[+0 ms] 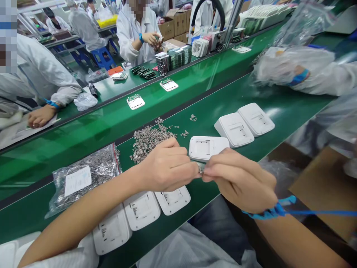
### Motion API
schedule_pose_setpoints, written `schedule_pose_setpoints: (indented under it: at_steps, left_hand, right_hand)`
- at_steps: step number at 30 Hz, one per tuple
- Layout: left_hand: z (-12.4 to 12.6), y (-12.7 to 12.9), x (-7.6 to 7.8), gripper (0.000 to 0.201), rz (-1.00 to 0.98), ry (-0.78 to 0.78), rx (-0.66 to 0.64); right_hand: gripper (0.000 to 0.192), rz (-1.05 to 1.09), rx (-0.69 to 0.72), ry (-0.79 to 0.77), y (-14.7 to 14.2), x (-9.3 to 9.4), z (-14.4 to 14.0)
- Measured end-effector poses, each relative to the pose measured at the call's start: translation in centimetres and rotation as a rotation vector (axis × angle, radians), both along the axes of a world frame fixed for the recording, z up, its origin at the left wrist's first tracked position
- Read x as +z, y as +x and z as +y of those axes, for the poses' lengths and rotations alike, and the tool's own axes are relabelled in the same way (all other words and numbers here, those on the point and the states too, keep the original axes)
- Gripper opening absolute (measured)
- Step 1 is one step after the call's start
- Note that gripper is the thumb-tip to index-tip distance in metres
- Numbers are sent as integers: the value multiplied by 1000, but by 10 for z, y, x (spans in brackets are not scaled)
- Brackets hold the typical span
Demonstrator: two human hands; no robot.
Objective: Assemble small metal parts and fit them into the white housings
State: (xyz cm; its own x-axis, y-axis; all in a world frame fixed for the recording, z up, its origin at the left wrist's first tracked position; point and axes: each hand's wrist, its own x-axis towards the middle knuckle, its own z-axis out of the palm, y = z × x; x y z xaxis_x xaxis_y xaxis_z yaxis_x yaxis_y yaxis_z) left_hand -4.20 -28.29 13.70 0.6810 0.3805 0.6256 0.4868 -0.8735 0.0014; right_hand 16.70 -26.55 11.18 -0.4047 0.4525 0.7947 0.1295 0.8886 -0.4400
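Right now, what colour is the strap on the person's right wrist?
Blue. The thin coiled wrist strap shows best in the head view, just behind the right hand.

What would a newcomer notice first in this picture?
In the middle, the left hand and the right hand meet fingertip to fingertip, pinching a small metal part above a white plastic housing on the green table. Just behind the left hand lies a loose heap of small metal parts, with a clear bag of the same parts to its left.
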Motion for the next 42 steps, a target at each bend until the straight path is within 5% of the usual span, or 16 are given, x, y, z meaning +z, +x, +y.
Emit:
schedule_pose_setpoints:
  at_steps: [3,9,12,15,19,21,23,25,28,31,34,37,39,42]
  left_hand:
    - [2,0,1,23,-13,10,-12]
    - [11,-6,-4,24,27,100,28]
    - [14,-9,-6,20,42,160,47]
    - [14,-11,-7,16,16,135,39]
    - [12,-12,-7,10,-34,38,15]
    - [11,-11,-7,8,-52,12,2]
    - [10,-9,-8,9,-56,-1,-9]
    - [9,-7,-9,12,-49,-12,-12]
    - [8,-6,-10,14,-52,-41,-15]
    - [9,-5,-11,13,-82,-51,-25]
    - [11,-6,-13,14,-96,-29,-16]
    - [12,-7,-16,13,-110,-1,25]
    - [11,-7,-18,13,-128,0,58]
    - [9,-7,-19,17,-171,-49,93]
  right_hand:
    - [13,174,150,-396,-11,-7,-5]
    - [37,269,667,-1580,-24,-4,-14]
    - [38,300,777,-1841,-24,1,-19]
    - [38,223,677,-1605,-21,-3,-20]
    - [13,140,143,-568,-13,-15,-14]
    - [26,65,-32,-66,-9,-17,-7]
    - [25,-51,-72,256,-6,-15,0]
    - [20,-97,-54,379,-5,-11,5]
    - [10,21,-32,156,-9,-9,3]
    - [12,159,98,-498,-19,-10,-6]
    - [28,298,403,-1217,-28,-9,-17]
    - [31,387,642,-1662,-32,-3,-23]
    - [30,366,694,-1732,-32,-1,-24]
    - [27,243,524,-1413,-31,-7,-23]
